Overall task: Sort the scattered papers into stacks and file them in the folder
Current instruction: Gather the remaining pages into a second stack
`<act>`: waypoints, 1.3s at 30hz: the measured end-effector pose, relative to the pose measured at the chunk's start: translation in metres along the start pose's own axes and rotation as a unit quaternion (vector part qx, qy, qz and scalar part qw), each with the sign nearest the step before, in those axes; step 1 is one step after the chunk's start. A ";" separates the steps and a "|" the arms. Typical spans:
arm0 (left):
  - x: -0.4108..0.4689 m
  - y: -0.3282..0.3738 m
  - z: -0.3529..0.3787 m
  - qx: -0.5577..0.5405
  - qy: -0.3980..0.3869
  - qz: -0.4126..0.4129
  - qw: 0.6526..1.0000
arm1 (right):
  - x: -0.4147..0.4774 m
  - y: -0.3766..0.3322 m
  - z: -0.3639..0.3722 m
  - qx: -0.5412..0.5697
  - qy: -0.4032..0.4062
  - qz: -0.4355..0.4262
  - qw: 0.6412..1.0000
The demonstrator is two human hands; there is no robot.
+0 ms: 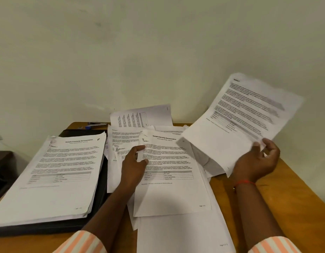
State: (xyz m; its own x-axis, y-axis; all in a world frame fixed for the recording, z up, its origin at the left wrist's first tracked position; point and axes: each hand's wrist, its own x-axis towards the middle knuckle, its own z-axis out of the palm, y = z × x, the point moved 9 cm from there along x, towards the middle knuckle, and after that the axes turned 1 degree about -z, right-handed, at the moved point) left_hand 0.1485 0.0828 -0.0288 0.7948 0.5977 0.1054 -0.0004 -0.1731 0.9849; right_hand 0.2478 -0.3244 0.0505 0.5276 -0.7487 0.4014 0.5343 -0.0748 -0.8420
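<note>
A thick stack of printed papers (54,176) lies on an open black folder (96,196) at the left. Loose printed sheets (169,179) lie scattered over the middle of the wooden table. My left hand (134,161) pinches the left edge of the top sheet, headed "Sample Internship Documentation". My right hand (258,159) holds a few sheets (242,121) by their lower edge, lifted off the table and tilted up to the right.
A stapler (96,123) and a blue-capped pen (86,127) lie at the table's far edge behind the folder. A pale wall stands close behind the table (278,203). One sheet (139,116) leans against that wall.
</note>
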 end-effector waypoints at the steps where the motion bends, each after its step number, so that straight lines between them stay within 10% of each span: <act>1: -0.001 0.000 -0.001 -0.005 -0.001 0.000 1.000 | -0.002 0.012 0.001 0.031 -0.005 0.067 0.997; 5: 0.000 -0.001 0.000 -0.018 -0.004 -0.005 1.000 | -0.016 0.044 0.031 0.004 -0.203 0.171 0.964; 8: 0.001 0.000 -0.002 -0.028 0.004 -0.010 1.000 | -0.068 0.047 0.069 -0.080 -0.451 0.133 0.879; 11: -0.001 0.002 -0.002 -0.070 0.008 -0.015 0.997 | -0.101 0.039 0.083 -0.080 -0.530 0.082 0.840; 21: -0.005 0.012 -0.005 -0.069 0.025 0.004 0.997 | -0.094 0.041 0.082 -0.062 -0.513 0.057 0.854; 31: -0.010 0.057 -0.114 -0.175 0.327 0.122 0.921 | -0.046 0.034 0.054 -0.145 -0.308 -0.027 0.940; 39: 0.001 0.039 -0.088 -0.259 0.239 0.030 0.935 | -0.063 0.024 0.064 -0.117 -0.373 -0.036 0.920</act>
State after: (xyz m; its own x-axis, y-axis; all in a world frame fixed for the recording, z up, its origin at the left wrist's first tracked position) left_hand 0.0957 0.1459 0.0221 0.4214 0.9025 0.0894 -0.4292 0.1116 0.8963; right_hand 0.2698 -0.2370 0.0280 0.8497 -0.0818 0.5210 0.4746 -0.3119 -0.8231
